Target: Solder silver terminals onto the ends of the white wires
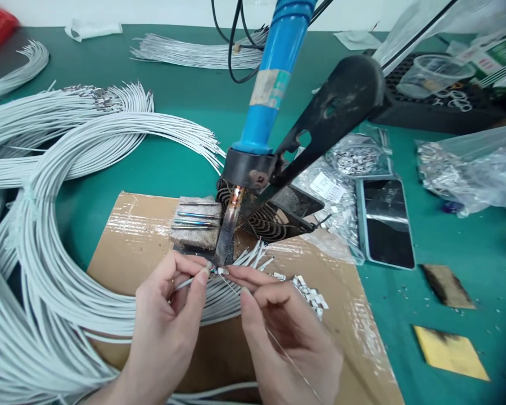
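Observation:
My left hand pinches the end of a thin white wire between thumb and forefinger, right under the tip of a blue-handled soldering iron fixed in a black stand. My right hand pinches a small metal terminal against the wire end and also holds a thin strand of solder wire that runs down toward the frame's bottom. Both hands work over a taped cardboard sheet. More small metal terminals lie in a heap just right of my right hand.
Large coils of white wire fill the left side, with more bundles at the back. A phone, plastic bags of metal parts, a black tray with a clear cup and two scorched sponges lie to the right on the green table.

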### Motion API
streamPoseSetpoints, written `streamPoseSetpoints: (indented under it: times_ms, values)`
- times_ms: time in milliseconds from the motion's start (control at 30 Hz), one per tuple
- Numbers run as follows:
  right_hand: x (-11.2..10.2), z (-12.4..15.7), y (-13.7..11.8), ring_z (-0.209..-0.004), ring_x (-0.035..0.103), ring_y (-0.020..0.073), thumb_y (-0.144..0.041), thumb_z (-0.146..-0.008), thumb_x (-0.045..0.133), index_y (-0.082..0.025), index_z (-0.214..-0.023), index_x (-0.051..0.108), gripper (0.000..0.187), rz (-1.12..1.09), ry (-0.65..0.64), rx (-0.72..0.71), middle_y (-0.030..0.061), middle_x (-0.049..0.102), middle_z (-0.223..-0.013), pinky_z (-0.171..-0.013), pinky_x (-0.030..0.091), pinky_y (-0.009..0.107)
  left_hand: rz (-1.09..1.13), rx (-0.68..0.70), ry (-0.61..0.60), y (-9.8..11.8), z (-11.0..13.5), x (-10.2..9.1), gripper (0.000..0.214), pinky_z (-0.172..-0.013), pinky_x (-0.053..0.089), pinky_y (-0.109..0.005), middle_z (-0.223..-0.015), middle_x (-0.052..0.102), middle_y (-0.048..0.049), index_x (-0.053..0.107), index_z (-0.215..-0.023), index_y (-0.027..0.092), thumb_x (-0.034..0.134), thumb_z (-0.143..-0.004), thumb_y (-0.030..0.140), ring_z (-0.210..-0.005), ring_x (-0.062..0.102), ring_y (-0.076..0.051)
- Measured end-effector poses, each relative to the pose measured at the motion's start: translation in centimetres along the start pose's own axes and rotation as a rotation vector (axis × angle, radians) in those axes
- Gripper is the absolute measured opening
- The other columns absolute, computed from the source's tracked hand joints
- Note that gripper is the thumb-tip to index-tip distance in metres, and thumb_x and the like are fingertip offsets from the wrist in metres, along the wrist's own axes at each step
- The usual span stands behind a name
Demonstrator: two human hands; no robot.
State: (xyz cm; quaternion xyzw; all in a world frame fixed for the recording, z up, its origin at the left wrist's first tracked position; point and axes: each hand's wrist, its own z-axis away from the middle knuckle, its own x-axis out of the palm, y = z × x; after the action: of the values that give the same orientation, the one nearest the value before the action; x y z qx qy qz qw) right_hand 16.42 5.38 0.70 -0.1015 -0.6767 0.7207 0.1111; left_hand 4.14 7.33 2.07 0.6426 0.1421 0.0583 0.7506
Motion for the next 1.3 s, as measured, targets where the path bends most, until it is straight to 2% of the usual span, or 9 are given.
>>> streamPoseSetpoints:
  times_ms: [200,400,600,800,933,1200,1300]
  values:
    - [-0.68,-0.79,0.66,-0.103,0.081,0.0156,-0.018,-0.098,0.07,-0.025,-0.079,0.064,0.021,0.047,-0.074,-0.105,0.0019,0.085,-0.111,-0.087,0.062,0.022,0.026,0.0,-0.005,0.27,-0.2,0.44,0.014,-0.063,0.057,-0.014,-0.085,0.079,-0.0011,0.068,-0.079,0.021,0.07,-0.092,0.019,-0.07,0.073,-0.01]
    - [-0.53,-0.81,0.63,-0.103,0.081,0.0185,-0.018,-0.097,0.07,-0.025,-0.078,0.063,0.022,0.059,-0.037,-0.096,0.003,0.084,-0.111,-0.089,0.063,0.028,0.009,-0.018,0.005,0.44,-0.35,0.46,0.014,-0.062,0.057,-0.015,-0.088,0.079,-0.0039,0.068,-0.079,0.02,0.071,-0.092,0.021,-0.072,0.073,-0.012]
    - [-0.62,-0.9,0.64,-0.103,0.081,0.0196,-0.016,-0.097,0.07,-0.025,-0.078,0.063,0.022,0.072,-0.066,-0.134,0.0039,0.085,-0.11,-0.088,0.063,0.029,0.008,-0.009,0.008,0.35,-0.29,0.36,0.013,-0.061,0.057,-0.016,-0.09,0.08,-0.0036,0.069,-0.08,0.021,0.07,-0.093,0.02,-0.071,0.073,-0.012]
    - [-0.15,-0.6,0.27,-0.101,0.081,0.0213,-0.02,-0.096,0.071,-0.025,-0.077,0.062,0.022,0.055,0.008,-0.078,0.0055,0.084,-0.11,-0.087,0.062,0.032,0.016,-0.001,-0.004,0.32,-0.28,0.31,0.015,-0.064,0.058,-0.016,-0.09,0.08,-0.003,0.069,-0.081,0.021,0.069,-0.095,0.019,-0.073,0.074,-0.012]
    - [-0.18,-0.65,0.3,-0.1,0.081,0.0229,-0.018,-0.095,0.071,-0.024,-0.076,0.063,0.021,0.062,-0.024,-0.104,0.0072,0.085,-0.109,-0.087,0.063,0.034,0.022,-0.006,-0.012,0.09,0.0,0.1,0.015,-0.063,0.056,-0.015,-0.093,0.08,-0.0018,0.068,-0.083,0.022,0.068,-0.097,0.018,-0.073,0.072,-0.011]
    - [-0.04,-0.62,0.15,-0.1,0.081,0.0197,-0.019,-0.097,0.07,-0.025,-0.077,0.063,0.022,0.043,0.001,-0.099,0.0035,0.084,-0.107,-0.087,0.063,0.031,0.024,-0.003,0.002,0.08,-0.21,0.35,0.014,-0.066,0.057,-0.017,-0.093,0.08,-0.0026,0.069,-0.083,0.021,0.068,-0.096,0.017,-0.076,0.073,-0.012]
    - [-0.19,-0.72,0.22,-0.099,0.081,0.0203,-0.018,-0.097,0.069,-0.025,-0.078,0.063,0.021,0.046,-0.035,-0.114,0.0048,0.085,-0.108,-0.086,0.063,0.031,0.024,-0.004,0.015,0.1,-0.16,0.26,0.014,-0.065,0.058,-0.018,-0.093,0.08,-0.0042,0.069,-0.081,0.021,0.07,-0.095,0.017,-0.076,0.074,-0.014]
